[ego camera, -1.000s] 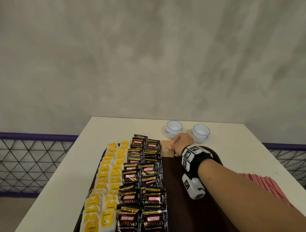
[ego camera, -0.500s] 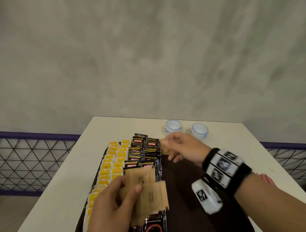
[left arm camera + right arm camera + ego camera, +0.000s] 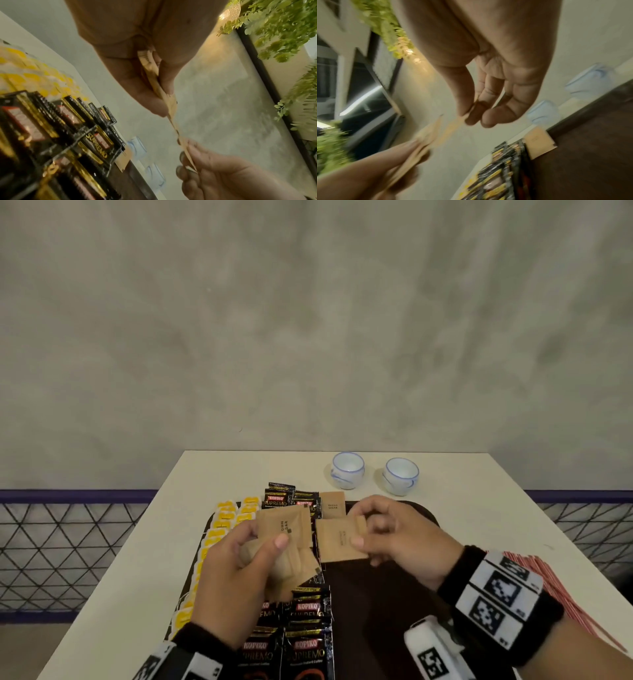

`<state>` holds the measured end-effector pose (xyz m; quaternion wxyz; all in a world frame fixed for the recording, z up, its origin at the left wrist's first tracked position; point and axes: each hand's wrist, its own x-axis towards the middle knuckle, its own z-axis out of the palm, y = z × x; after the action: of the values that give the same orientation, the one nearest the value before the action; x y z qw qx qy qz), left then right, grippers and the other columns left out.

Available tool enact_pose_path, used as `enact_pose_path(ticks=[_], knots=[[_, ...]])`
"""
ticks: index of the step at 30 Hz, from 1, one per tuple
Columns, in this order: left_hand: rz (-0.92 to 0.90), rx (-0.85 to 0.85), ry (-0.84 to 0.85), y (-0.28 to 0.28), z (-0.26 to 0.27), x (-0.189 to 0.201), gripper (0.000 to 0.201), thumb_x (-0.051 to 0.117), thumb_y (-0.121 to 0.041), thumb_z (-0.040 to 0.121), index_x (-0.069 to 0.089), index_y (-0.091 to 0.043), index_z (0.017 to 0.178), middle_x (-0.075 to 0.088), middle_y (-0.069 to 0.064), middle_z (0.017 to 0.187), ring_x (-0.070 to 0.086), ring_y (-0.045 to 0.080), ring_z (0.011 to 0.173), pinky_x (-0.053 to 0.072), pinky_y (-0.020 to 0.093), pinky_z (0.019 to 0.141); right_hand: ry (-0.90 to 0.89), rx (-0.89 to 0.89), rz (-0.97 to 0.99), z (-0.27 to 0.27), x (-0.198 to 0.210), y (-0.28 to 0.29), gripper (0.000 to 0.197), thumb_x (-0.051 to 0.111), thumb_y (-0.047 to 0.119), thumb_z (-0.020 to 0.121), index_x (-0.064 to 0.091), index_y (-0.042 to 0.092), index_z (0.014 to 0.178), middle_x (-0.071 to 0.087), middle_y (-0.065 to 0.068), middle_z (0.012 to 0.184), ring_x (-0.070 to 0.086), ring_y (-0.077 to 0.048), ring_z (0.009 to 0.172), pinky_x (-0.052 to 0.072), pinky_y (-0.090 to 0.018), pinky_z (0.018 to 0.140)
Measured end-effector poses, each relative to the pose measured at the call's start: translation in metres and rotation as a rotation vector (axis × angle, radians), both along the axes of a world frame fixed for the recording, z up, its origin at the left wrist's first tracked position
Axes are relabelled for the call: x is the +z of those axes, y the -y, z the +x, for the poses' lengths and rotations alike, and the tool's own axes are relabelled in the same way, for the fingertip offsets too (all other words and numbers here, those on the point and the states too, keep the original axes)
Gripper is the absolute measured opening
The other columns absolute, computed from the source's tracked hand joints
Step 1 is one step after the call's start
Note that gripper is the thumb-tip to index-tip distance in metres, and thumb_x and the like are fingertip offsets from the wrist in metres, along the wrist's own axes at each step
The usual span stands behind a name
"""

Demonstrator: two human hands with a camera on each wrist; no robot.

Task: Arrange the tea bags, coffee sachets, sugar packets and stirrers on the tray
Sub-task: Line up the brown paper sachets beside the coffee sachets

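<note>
Right hand (image 3: 400,539) has pulled back from the far placed sugar packet (image 3: 331,505), grip now pinching one sugar packet (image 3: 339,539); left hand (image 3: 239,573) grip clutches the stack (image 3: 284,546) beside it, above the tray (image 3: 394,594).

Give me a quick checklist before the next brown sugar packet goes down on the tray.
1. Single brown paper sugar packet pinched in the right hand: ok.
2. Stack of brown sugar packets held in the left hand: ok.
3. Bare space on the dark brown tray right of the black coffee sachets: ok.
4. First brown sugar packet lying at the tray's far end as a row guide: ok.
5. Only one packet pinched, not two stuck together: cannot tell.
</note>
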<state>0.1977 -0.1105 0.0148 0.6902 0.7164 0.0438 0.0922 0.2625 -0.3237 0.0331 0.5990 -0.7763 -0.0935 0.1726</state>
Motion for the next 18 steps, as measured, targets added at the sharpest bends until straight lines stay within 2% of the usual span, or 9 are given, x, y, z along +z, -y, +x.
enact_pose_path(ticks=[3,5,7,9,11,13,15,16,18], knots=[[-0.003,0.045,0.010,-0.015,0.005,0.000,0.007,0.062,-0.010,0.086,0.069,-0.013,0.088,0.071,0.012,0.083,0.070,0.029,0.069,0.056,0.040,0.044,-0.016,-0.088,-0.064,0.025,-0.006,0.012,0.031,0.053,-0.011,0.088,0.059,0.017,0.101,0.060,-0.009,0.079,0.059,-0.019,0.059,0.050,-0.025,0.051],[0.014,0.072,0.019,-0.022,0.009,0.001,0.007,0.062,-0.010,0.087,0.068,-0.011,0.088,0.070,0.014,0.084,0.069,0.026,0.068,0.055,0.036,0.041,-0.021,-0.132,-0.133,0.045,-0.013,0.017,0.036,0.046,-0.014,0.089,0.059,0.019,0.096,0.058,-0.015,0.094,0.062,-0.023,0.060,0.053,-0.028,0.052],[0.034,0.088,0.033,-0.026,0.010,0.002,0.007,0.062,-0.009,0.087,0.068,-0.012,0.087,0.070,0.013,0.083,0.069,0.021,0.067,0.054,0.031,0.040,0.002,-0.153,-0.212,0.063,-0.021,0.017,0.042,0.044,-0.016,0.089,0.060,0.022,0.096,0.054,-0.014,0.101,0.064,-0.025,0.061,0.055,-0.031,0.053],[0.040,0.091,0.032,-0.028,0.010,0.001,0.007,0.062,-0.009,0.087,0.068,-0.013,0.086,0.070,0.012,0.082,0.069,0.023,0.068,0.054,0.032,0.039,0.068,-0.146,-0.343,0.077,-0.027,0.012,0.043,0.049,-0.016,0.086,0.058,0.024,0.101,0.054,-0.010,0.097,0.066,-0.024,0.062,0.058,-0.033,0.059],[0.046,0.089,0.023,-0.031,0.010,-0.002,0.007,0.062,-0.011,0.087,0.068,-0.016,0.087,0.071,0.011,0.084,0.069,0.028,0.071,0.055,0.036,0.041,0.124,-0.145,-0.434,0.089,-0.029,0.003,0.040,0.055,-0.014,0.082,0.054,0.021,0.101,0.059,-0.011,0.091,0.065,-0.022,0.058,0.058,-0.034,0.062],[0.093,0.100,0.034,-0.034,0.010,-0.006,0.006,0.063,-0.014,0.087,0.068,-0.017,0.088,0.071,0.009,0.085,0.069,0.028,0.073,0.057,0.042,0.048,0.149,-0.167,-0.502,0.101,-0.029,-0.006,0.036,0.058,-0.014,0.077,0.051,0.019,0.089,0.063,-0.012,0.083,0.061,-0.021,0.054,0.053,-0.030,0.056],[0.127,0.098,0.053,-0.036,0.009,-0.007,0.004,0.064,-0.016,0.086,0.068,-0.018,0.088,0.073,0.008,0.083,0.069,0.028,0.075,0.058,0.048,0.055,0.166,-0.137,-0.611,0.111,-0.029,-0.014,0.033,0.061,-0.011,0.074,0.052,0.020,0.078,0.064,-0.006,0.074,0.058,-0.017,0.051,0.044,-0.020,0.046],[0.116,0.094,0.057,-0.036,0.009,-0.007,0.005,0.064,-0.015,0.086,0.068,-0.017,0.088,0.073,0.008,0.082,0.070,0.027,0.073,0.058,0.046,0.053,0.163,-0.110,-0.662,0.115,-0.029,-0.018,0.031,0.063,-0.009,0.074,0.055,0.021,0.075,0.063,-0.003,0.071,0.056,-0.014,0.050,0.042,-0.017,0.045],[0.075,0.084,0.054,-0.035,0.008,-0.005,0.005,0.063,-0.012,0.086,0.067,-0.015,0.089,0.072,0.010,0.080,0.069,0.022,0.065,0.056,0.036,0.043,0.162,-0.085,-0.728,0.121,-0.032,-0.022,0.023,0.068,-0.005,0.076,0.064,0.018,0.078,0.061,-0.001,0.072,0.053,-0.011,0.056,0.045,-0.019,0.056]])
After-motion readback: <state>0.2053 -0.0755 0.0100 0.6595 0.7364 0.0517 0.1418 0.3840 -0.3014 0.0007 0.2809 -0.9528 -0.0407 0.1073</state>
